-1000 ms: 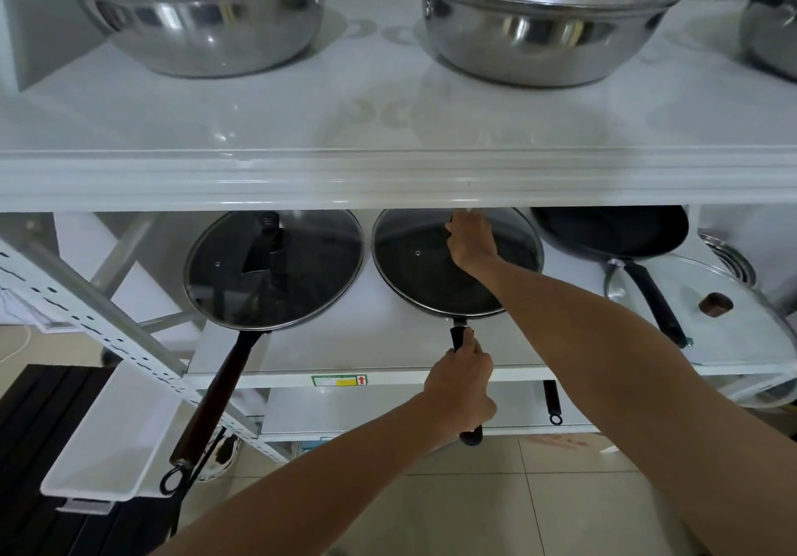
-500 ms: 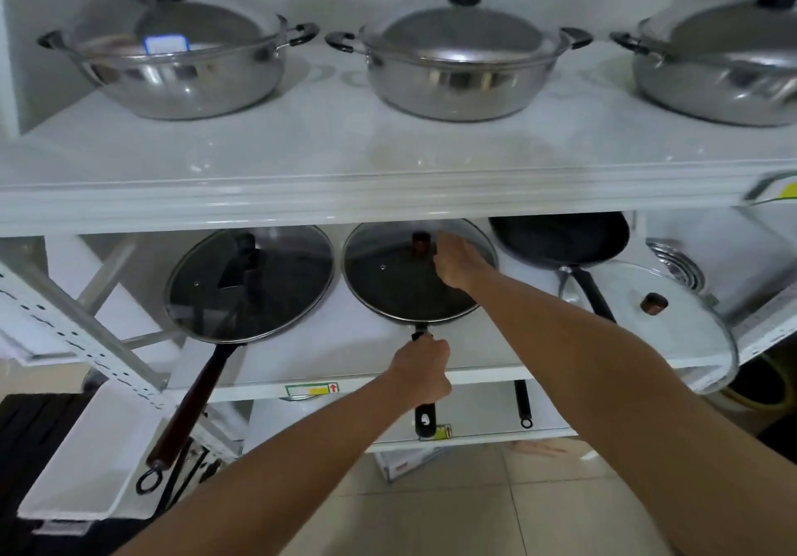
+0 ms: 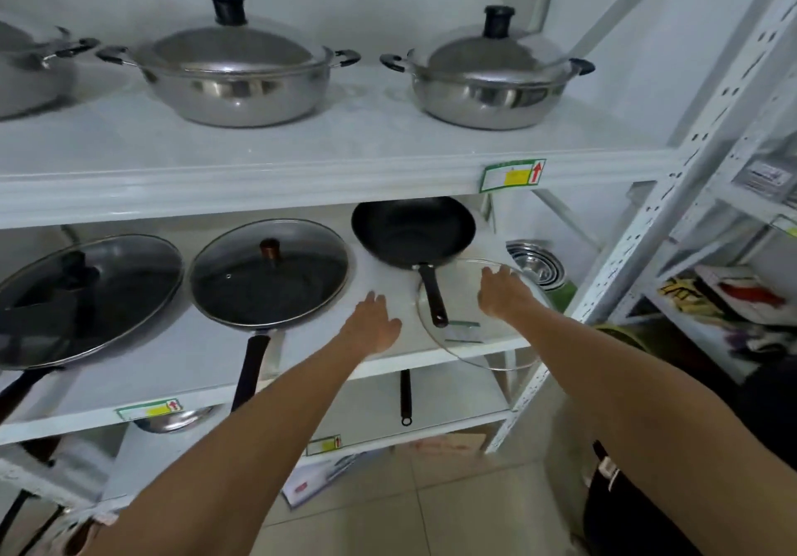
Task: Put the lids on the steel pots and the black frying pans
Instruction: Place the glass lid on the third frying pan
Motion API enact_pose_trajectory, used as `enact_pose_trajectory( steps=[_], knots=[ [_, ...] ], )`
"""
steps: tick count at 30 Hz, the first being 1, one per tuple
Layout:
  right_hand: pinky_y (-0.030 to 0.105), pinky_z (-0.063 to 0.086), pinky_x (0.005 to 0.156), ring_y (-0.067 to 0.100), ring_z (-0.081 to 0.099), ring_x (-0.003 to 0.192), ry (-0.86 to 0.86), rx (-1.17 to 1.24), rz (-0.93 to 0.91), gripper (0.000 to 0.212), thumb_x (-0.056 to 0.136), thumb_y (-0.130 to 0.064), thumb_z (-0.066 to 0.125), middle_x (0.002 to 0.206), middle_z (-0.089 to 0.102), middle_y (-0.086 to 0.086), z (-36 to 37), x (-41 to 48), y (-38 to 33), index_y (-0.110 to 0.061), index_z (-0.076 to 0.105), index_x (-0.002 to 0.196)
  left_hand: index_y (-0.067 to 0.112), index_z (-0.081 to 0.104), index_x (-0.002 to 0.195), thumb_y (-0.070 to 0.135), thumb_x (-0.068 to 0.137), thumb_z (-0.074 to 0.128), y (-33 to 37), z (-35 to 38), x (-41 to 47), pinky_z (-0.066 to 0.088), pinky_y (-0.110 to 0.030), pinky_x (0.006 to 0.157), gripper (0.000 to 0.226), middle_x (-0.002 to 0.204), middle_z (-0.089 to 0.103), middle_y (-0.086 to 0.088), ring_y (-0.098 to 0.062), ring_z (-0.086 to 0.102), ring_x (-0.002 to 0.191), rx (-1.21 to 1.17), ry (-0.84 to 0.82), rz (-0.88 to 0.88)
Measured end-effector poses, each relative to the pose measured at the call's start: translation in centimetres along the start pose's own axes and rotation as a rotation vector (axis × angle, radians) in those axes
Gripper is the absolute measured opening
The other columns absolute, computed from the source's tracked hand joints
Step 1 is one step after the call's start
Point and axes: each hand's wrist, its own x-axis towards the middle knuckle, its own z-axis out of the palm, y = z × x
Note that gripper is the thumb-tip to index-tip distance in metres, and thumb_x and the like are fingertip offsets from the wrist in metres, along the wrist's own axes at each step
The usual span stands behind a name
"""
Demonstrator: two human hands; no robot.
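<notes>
On the middle shelf an uncovered black frying pan (image 3: 412, 230) sits at the right, its handle pointing toward me. A loose glass lid (image 3: 470, 348) lies flat beside it, over the handle's end and overhanging the shelf edge. My right hand (image 3: 504, 292) is on this lid and covers its knob; the grip is hidden. My left hand (image 3: 373, 322) hovers open over bare shelf just left of the handle. Two black pans, left (image 3: 82, 297) and middle (image 3: 267, 271), wear glass lids. Steel pots (image 3: 233, 81) (image 3: 487, 90) above are lidded.
A stack of steel bowls (image 3: 537, 264) stands behind the loose lid. A white perforated upright (image 3: 647, 228) closes the shelf's right end, with another rack of packaged goods (image 3: 724, 297) beyond. A black handle (image 3: 405, 400) lies on the lower shelf.
My right hand left the middle pan's lid knob and moved right onto the loose glass lid. My left hand let go of the middle pan's handle and moved right, open. My view swung right.
</notes>
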Motion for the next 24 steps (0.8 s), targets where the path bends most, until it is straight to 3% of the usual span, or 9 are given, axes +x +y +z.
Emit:
enact_pose_trajectory(
  steps=[2, 5, 9, 11, 15, 18, 20, 24],
  knots=[
    [0.048, 0.042, 0.102, 0.042, 0.048, 0.127, -0.089, -0.013, 0.034, 0.047, 0.097, -0.021, 0.048, 0.141, 0.039, 0.022, 1.4, 2.1, 1.3, -0.008, 0.039, 0.142, 0.013, 0.012, 0.160, 0.043, 0.103, 0.035, 2.6, 2.2, 2.8, 0.016, -0.042, 0.124, 0.068, 0.168, 0.004, -0.005, -0.028, 0.012, 0.155, -0.003, -0.022, 0.076],
    [0.046, 0.044, 0.100, 0.040, 0.049, 0.127, -0.125, 0.011, 0.056, 0.048, 0.097, -0.022, 0.052, 0.140, 0.039, 0.020, 3.4, 4.7, 1.7, -0.007, 0.039, 0.141, 0.009, 0.017, 0.158, 0.038, 0.101, 0.042, 5.4, 4.5, 7.0, 0.033, -0.042, 0.118, 0.068, 0.165, 0.019, -0.010, -0.029, 0.033, 0.147, -0.073, -0.027, 0.159],
    [0.043, 0.044, 0.100, 0.038, 0.047, 0.130, -0.146, 0.015, 0.056, 0.056, 0.098, -0.016, 0.051, 0.144, 0.038, 0.021, 6.1, 7.5, 1.4, -0.003, 0.029, 0.147, 0.002, 0.004, 0.158, 0.024, 0.099, 0.048, 7.6, 6.2, 11.3, 0.046, -0.040, 0.105, 0.077, 0.168, 0.000, -0.007, -0.030, 0.049, 0.134, -0.028, 0.016, 0.120],
    [0.040, 0.045, 0.099, 0.036, 0.049, 0.128, -0.117, -0.003, 0.021, 0.044, 0.096, -0.004, 0.049, 0.140, 0.042, 0.019, 6.4, 8.4, 1.6, 0.000, 0.041, 0.139, -0.003, 0.007, 0.157, 0.020, 0.098, 0.050, 8.0, 6.2, 12.1, 0.047, -0.040, 0.099, 0.076, 0.167, 0.000, -0.009, -0.034, 0.055, 0.125, 0.009, 0.041, 0.109],
    [0.039, 0.046, 0.094, 0.039, 0.055, 0.118, -0.078, 0.048, 0.010, 0.038, 0.096, -0.001, 0.043, 0.144, 0.037, 0.023, 6.1, 8.6, 2.1, 0.000, 0.048, 0.133, -0.003, 0.017, 0.155, 0.016, 0.097, 0.050, 7.2, 5.4, 12.7, 0.048, -0.043, 0.097, 0.069, 0.166, 0.008, -0.011, -0.038, 0.057, 0.119, 0.016, 0.029, 0.111],
    [0.041, 0.048, 0.085, 0.043, 0.057, 0.110, -0.075, 0.133, 0.018, 0.034, 0.094, -0.004, 0.047, 0.132, 0.048, 0.027, 5.9, 7.9, 2.5, 0.009, 0.049, 0.125, 0.000, 0.019, 0.156, 0.009, 0.095, 0.050, 6.1, 4.6, 12.4, 0.046, -0.044, 0.101, 0.069, 0.166, 0.014, -0.012, -0.038, 0.053, 0.125, 0.025, 0.040, 0.119],
    [0.039, 0.048, 0.082, 0.043, 0.057, 0.107, -0.082, 0.132, 0.035, 0.032, 0.094, -0.005, 0.049, 0.129, 0.049, 0.027, 5.9, 6.9, 2.8, 0.010, 0.050, 0.122, 0.004, 0.016, 0.157, 0.006, 0.095, 0.051, 4.9, 4.3, 12.2, 0.048, -0.042, 0.098, 0.071, 0.160, 0.030, -0.015, -0.036, 0.055, 0.122, 0.018, 0.043, 0.092],
    [0.037, 0.047, 0.089, 0.038, 0.058, 0.115, -0.129, 0.094, 0.019, 0.032, 0.096, -0.008, 0.050, 0.147, 0.033, 0.024, 5.0, 4.3, 3.4, -0.001, 0.050, 0.128, 0.017, 0.009, 0.160, 0.007, 0.093, 0.053, 2.3, 3.3, 12.0, 0.050, -0.039, 0.093, 0.081, 0.144, 0.049, -0.017, -0.035, 0.060, 0.116, 0.009, -0.002, 0.050]
  ],
)
